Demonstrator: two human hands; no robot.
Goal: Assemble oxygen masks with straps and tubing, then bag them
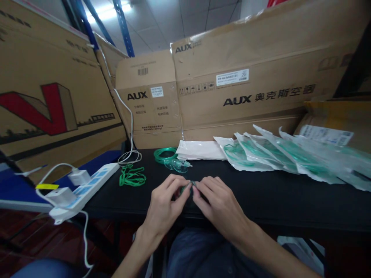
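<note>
My left hand (166, 197) and my right hand (218, 199) meet at the front of the black table. Thumbs and forefingers of both are pinched together on a small greenish see-through piece (193, 183), mostly hidden by the fingers, so its kind does not show. Just beyond them lies a clear plastic mask-like part (177, 166) with a pale nozzle, against a coil of green tubing (165, 154). To the left sits a loose bundle of green elastic straps (132, 176).
Several clear-and-white packets (246, 154) with green contents overlap along the right. A flat white packet (201, 150) lies at the back. At left a white power strip (87, 191) holds plugs and trailing cables. Cardboard boxes (203, 112) wall the table's rear and left.
</note>
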